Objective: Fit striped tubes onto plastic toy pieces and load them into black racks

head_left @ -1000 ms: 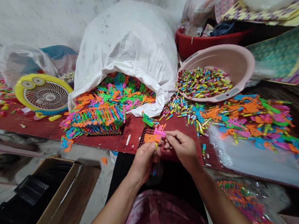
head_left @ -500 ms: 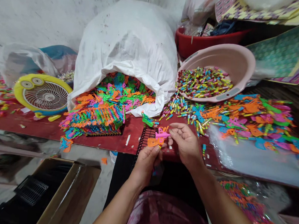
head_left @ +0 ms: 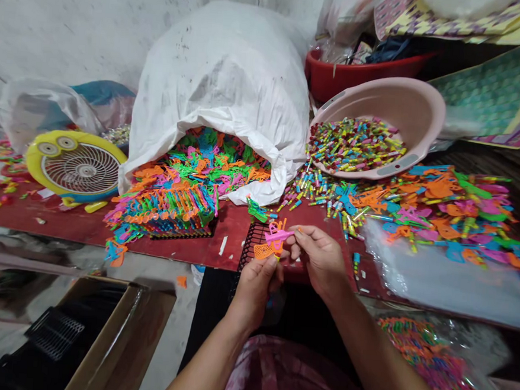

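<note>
Just beyond the left hand (head_left: 253, 286), its pinched orange piece (head_left: 262, 252) sat beside a pink piece (head_left: 276, 236), which the right hand (head_left: 321, 256) gripped by one end, apparently for steadiness.

We have brought our left hand (head_left: 252, 285) and the flat orange plastic piece with little holes (head_left: 263, 252) slightly closer to us, tipping its outer end down.

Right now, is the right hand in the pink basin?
No: the right hand pinches a pink plastic piece, well short of the basin.
</note>
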`<state>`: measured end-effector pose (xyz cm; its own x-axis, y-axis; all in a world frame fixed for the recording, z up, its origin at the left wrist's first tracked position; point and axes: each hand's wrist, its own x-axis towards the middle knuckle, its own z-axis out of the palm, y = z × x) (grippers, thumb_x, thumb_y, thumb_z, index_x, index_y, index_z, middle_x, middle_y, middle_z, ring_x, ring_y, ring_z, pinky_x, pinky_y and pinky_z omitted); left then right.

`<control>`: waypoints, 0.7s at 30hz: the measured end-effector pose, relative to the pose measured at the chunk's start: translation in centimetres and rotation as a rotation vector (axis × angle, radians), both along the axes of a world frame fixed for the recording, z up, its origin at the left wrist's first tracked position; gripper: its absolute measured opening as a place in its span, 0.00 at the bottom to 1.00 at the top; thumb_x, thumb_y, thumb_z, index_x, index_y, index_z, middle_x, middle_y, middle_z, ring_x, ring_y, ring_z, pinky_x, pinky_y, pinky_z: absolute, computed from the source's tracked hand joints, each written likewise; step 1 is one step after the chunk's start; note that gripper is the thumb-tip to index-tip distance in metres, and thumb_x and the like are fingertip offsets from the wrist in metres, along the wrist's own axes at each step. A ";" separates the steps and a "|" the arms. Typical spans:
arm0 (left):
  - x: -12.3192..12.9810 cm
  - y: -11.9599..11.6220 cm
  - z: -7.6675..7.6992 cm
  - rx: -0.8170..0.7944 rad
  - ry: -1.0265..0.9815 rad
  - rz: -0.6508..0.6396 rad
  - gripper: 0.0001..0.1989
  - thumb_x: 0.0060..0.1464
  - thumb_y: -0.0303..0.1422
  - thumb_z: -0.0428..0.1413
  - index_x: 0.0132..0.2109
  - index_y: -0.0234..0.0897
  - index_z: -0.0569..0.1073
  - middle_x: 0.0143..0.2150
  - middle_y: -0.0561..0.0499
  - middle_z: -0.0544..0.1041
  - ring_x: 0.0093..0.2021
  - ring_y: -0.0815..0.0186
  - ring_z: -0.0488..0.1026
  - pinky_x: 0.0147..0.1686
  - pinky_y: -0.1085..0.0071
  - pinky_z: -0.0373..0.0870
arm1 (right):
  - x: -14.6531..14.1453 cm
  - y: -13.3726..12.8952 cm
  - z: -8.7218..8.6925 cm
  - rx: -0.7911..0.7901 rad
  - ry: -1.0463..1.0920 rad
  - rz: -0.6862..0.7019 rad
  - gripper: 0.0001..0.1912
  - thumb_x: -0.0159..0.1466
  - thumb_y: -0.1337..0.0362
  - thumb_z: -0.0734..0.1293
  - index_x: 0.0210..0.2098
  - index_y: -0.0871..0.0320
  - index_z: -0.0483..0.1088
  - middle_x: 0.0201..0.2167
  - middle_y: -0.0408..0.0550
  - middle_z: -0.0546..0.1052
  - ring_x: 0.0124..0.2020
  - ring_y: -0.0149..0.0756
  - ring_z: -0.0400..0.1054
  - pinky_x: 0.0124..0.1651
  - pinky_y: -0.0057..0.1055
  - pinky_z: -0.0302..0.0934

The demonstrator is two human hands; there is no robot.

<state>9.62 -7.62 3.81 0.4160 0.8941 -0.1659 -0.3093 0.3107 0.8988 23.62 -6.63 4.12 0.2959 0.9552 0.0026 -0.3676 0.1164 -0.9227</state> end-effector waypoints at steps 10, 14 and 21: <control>0.5 -0.5 -0.6 -0.002 0.040 0.024 0.23 0.58 0.49 0.55 0.28 0.32 0.72 0.20 0.55 0.63 0.22 0.74 0.55 0.25 0.73 0.49 | 0.1 -0.6 -0.2 -0.003 -0.089 -0.005 0.13 0.62 0.53 0.70 0.30 0.57 0.71 0.20 0.40 0.69 0.21 0.28 0.61 0.28 0.28 0.60; 0.6 -0.6 -1.0 -0.049 0.027 0.069 0.17 0.55 0.45 0.59 0.35 0.33 0.73 0.21 0.54 0.69 0.22 0.72 0.62 0.27 0.74 0.56 | 0.1 -0.7 -0.5 -0.012 -0.074 -0.054 0.12 0.62 0.54 0.71 0.32 0.57 0.70 0.22 0.40 0.69 0.21 0.28 0.60 0.26 0.27 0.58; 0.4 -0.3 -0.7 -0.068 -0.002 0.136 0.19 0.50 0.45 0.63 0.38 0.32 0.75 0.33 0.48 0.78 0.25 0.71 0.69 0.28 0.74 0.62 | -0.2 -1.3 0.0 0.013 -0.130 -0.009 0.11 0.61 0.56 0.71 0.38 0.56 0.72 0.21 0.39 0.70 0.23 0.29 0.63 0.28 0.27 0.58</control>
